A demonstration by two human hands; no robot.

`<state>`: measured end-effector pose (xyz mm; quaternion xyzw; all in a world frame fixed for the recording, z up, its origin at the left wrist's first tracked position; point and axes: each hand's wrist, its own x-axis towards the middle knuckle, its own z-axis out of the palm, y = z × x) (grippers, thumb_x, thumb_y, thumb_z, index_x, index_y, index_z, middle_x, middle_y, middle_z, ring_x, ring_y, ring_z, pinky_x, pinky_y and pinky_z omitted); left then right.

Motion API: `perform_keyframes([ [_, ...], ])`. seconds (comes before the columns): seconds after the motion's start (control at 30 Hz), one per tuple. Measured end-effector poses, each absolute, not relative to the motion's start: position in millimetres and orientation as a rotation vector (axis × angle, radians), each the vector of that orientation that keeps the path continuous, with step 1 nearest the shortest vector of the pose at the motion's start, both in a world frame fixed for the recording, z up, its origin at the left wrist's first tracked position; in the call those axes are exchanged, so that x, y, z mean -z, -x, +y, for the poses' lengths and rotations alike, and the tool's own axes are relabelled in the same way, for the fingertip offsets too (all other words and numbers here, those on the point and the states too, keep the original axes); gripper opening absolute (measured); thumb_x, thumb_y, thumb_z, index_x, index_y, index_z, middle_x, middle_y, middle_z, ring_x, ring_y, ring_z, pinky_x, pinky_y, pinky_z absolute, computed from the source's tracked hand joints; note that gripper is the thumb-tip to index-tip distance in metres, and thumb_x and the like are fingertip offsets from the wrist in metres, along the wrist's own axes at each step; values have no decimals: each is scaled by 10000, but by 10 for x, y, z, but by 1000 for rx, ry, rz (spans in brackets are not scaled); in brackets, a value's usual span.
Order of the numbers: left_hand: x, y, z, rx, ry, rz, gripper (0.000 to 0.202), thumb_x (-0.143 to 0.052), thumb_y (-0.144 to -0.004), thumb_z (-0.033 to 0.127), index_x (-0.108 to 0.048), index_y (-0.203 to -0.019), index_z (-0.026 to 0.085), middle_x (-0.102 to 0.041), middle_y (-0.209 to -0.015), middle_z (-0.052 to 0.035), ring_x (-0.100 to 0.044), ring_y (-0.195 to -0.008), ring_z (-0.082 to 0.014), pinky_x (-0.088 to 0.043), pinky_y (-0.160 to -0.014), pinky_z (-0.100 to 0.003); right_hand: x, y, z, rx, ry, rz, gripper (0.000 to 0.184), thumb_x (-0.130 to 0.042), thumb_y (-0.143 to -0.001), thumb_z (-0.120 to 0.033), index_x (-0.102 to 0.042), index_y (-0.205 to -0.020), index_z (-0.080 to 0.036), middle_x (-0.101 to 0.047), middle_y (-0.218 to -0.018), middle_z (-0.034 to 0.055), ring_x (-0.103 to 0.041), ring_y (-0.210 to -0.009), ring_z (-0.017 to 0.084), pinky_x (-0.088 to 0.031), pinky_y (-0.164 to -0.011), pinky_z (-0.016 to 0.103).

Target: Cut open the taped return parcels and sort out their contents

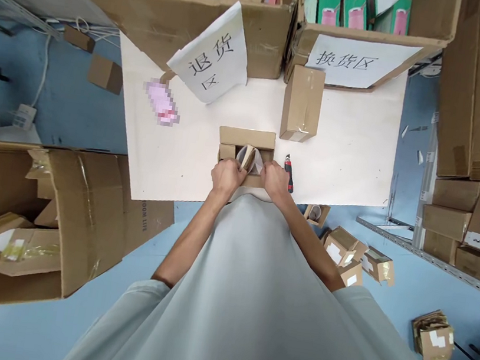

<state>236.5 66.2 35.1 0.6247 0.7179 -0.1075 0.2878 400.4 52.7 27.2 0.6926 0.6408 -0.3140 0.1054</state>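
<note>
A small open cardboard box (247,138) lies at the near side of the white table, its far flap raised. My left hand (228,174) is closed at the box's near left side. My right hand (274,179) closes on its near right side, with the fingertips partly hidden. Between the hands, inside the box, a whitish rounded item (257,160) shows with a brown piece in it; its kind is unclear. A red and black utility knife (289,174) lies just right of my right hand. Behind it stands a taped carton (303,102).
Two large cartons, left (177,22) and right (367,36), line the table's far edge with paper signs; the right one holds green and pink packages. A pixelated pink item (161,101) lies left. A big open carton (91,219) stands lower left; small boxes (344,244) lie lower right.
</note>
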Motion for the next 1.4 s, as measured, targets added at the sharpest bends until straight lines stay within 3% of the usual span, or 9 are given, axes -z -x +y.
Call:
perform_keyframes([
  [0.2, -805, -2169, 810, 92, -1748, 1892, 246, -706, -1009, 339, -888, -1143, 244, -865, -1191, -124, -809, -1099, -340, -573, -905, -375, -354, -4156, 508, 1145, -2313, 1939, 412, -468, -1179, -237, -738, -1484, -172, -826, -1384, 151, -802, -1191, 282, -587, -1058, 370],
  [0.37, -1097, -1954, 948, -59, -1850, 1757, 225, -687, -1010, 304, -892, -1085, 251, -835, -1091, -81, -777, -966, -287, -541, -845, -354, -407, -4203, 592, 1469, -2539, 2022, 654, -602, -1121, -438, -546, -1707, -153, -848, -1036, 59, -770, -868, 233, -590, -870, 320],
  [0.43, -1139, -1874, 967, -97, -1891, 1696, 252, -660, -1033, 303, -898, -1107, 267, -824, -1099, -78, -769, -969, -283, -535, -841, -353, -428, -4216, 660, 1504, -2541, 2058, 621, -607, -1094, -427, -603, -1659, -169, -825, -971, 31, -741, -825, 220, -574, -841, 309],
  [0.53, -1135, -1775, 960, -161, -1925, 1627, 305, -627, -1070, 330, -899, -1204, 301, -815, -1161, -72, -766, -1004, -279, -533, -847, -350, -465, -4240, 752, 1490, -2496, 2103, 413, -547, -1094, -414, -785, -1366, -212, -806, -921, 17, -709, -813, 211, -561, -836, 303],
  [0.63, -1107, -1711, 935, -230, -1924, 1589, 342, -597, -1098, 385, -897, -1251, 326, -804, -1155, -68, -760, -1002, -272, -531, -844, -346, -497, -4260, 795, 1459, -2459, 2131, 351, -508, -1094, -409, -804, -1129, -224, -820, -951, 34, -705, -827, 212, -553, -826, 303],
  [0.83, -1185, -1663, 922, -336, -1862, 1559, 378, -580, -1090, 416, -906, -1237, 296, -793, -1118, -76, -737, -975, -257, -526, -848, -335, -493, -4276, 771, 1463, -2358, 2200, 458, -560, -967, -267, -727, -1391, -217, -806, -946, -4, -715, -811, 198, -568, -859, 294],
  [1.07, -1258, -1580, 969, -455, -1841, 1545, 372, -598, -1076, 413, -916, -1205, 267, -787, -1077, -71, -705, -901, -229, -523, -840, -329, -332, -4269, 744, 1246, -2295, 2143, 209, -576, -1011, -295, -769, -1075, -249, -771, -849, -16, -716, -793, 202, -528, -785, 274],
  [1.23, -1306, -1502, 1055, -625, -1773, 1530, 363, -664, -1042, 461, -926, -1149, 233, -760, -972, -63, -649, -802, -198, -521, -807, -318, -222, -4254, 705, 1113, -2234, 2058, 175, -602, -1048, -256, -772, -1087, -242, -832, -953, 15, -779, -921, 225, -544, -858, 292],
  [1.4, -1380, -1349, 1206, -782, -1640, 1548, 367, -743, -991, 522, -927, -1088, 220, -698, -843, -45, -588, -742, -187, -505, -729, -321, -253, -4261, 641, 1171, -2380, 1986, 288, -595, -1053, -260, -773, -1275, -217, -859, -1023, 45, -798, -939, 227, -590, -931, 334],
])
